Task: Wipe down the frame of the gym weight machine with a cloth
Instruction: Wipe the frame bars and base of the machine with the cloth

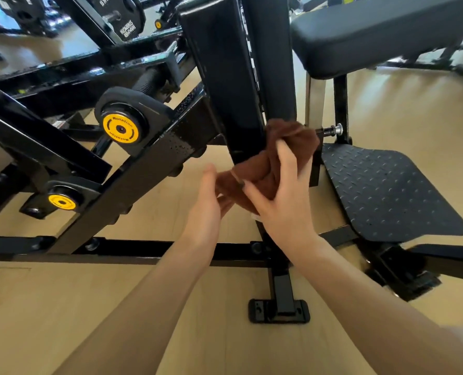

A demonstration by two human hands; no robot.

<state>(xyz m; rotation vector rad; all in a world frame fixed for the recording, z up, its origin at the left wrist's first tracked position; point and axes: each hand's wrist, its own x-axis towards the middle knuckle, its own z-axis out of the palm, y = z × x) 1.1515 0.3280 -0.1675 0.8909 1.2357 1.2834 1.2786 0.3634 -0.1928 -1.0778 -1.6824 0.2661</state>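
Both hands hold the crumpled brown cloth (276, 161) against the glossy black steel upright frame post (225, 85): right hand (284, 201) gripping its middle, left hand (208, 201) pinching its lower-left end

Light wood-grain floor (219, 334), seen from above. Resting directly on it: black base rail (149, 251) of the weight machine, running left to right, with a bolted foot plate (279, 311) on a short stub toward the camera. At right, studded black footplate (387, 190), raised just above the floor.
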